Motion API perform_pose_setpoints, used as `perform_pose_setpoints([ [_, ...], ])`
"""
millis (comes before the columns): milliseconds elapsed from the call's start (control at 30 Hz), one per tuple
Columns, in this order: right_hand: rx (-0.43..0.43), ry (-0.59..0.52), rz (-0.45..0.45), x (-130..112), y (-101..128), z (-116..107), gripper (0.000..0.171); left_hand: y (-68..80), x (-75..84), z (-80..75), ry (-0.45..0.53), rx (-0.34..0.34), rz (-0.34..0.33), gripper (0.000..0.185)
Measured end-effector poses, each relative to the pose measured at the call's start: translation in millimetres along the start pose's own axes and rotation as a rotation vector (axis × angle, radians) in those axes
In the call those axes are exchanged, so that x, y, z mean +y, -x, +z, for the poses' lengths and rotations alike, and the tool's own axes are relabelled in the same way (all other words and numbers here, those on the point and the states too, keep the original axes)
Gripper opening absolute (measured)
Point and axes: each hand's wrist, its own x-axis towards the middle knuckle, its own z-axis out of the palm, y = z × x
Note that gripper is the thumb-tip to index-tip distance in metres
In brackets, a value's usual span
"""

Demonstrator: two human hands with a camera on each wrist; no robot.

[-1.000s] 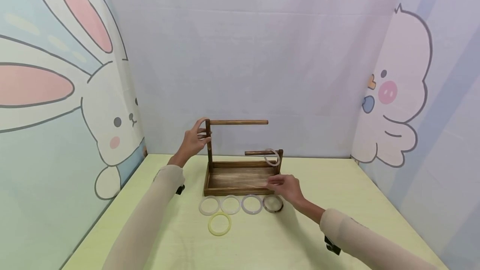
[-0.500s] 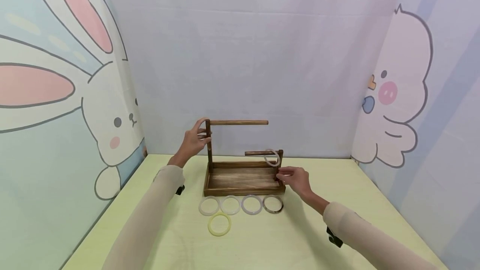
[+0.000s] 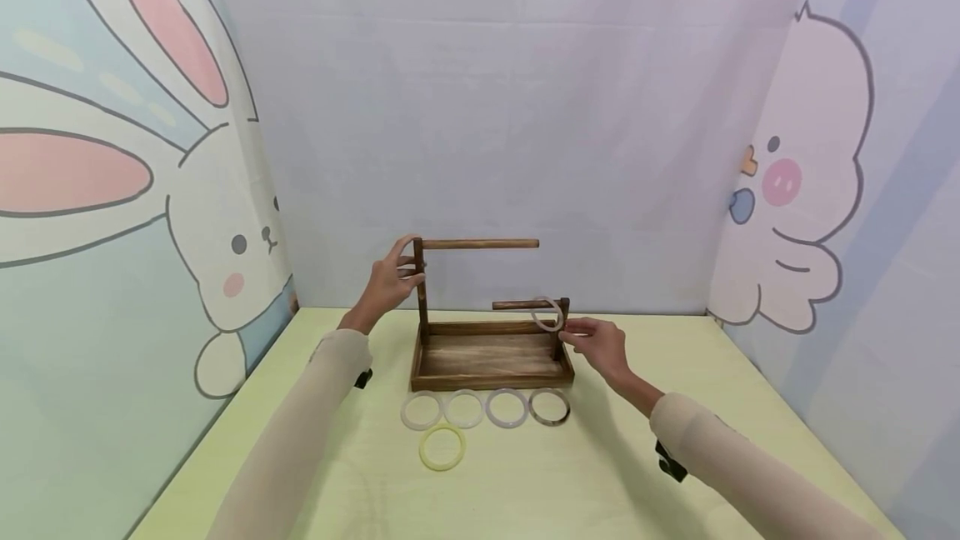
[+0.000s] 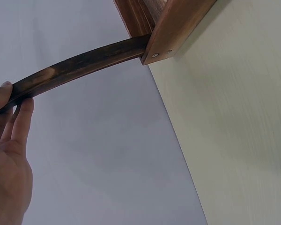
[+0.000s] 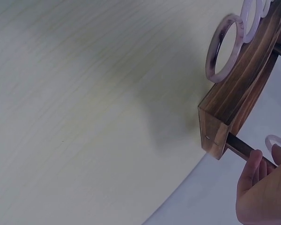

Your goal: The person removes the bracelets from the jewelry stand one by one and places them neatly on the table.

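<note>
A dark wooden stand (image 3: 491, 361) with a tray base sits on the pale green table. My left hand (image 3: 408, 267) grips its tall left post (image 4: 75, 65) just under the upper bar (image 3: 480, 244), thumb on one side and fingers on the other. My right hand (image 3: 573, 330) reaches to the short right post (image 5: 243, 146); its loosely bent fingertips (image 5: 253, 161) touch the post. Beside them a pale bangle (image 3: 547, 315) hangs on the lower bar (image 3: 517, 304). I cannot tell whether the fingers touch it.
Several bangles lie in a row in front of the tray, from a whitish one (image 3: 422, 411) to a dark-streaked one (image 3: 550, 407) at the right. A yellow bangle (image 3: 442, 447) lies nearer me. Cartoon-printed walls close in the table on three sides.
My right hand rose from the tray's front edge, by the dark-streaked bangle, up to the short right post. The left hand stayed on the tall post.
</note>
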Motion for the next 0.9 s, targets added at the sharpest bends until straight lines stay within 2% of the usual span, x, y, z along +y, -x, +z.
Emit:
perform_pose_setpoints([
  [267, 0.005, -0.01, 0.01, -8.0, -2.3, 3.5, 0.025, 0.5, -1.5, 1.2, 0.007, 0.003, 0.009, 0.08],
  [900, 0.025, -0.133, 0.039, -22.6, -4.3, 17.5, 0.021, 2.0, 1.6, 0.4, 0.005, 0.005, 0.011, 0.081],
])
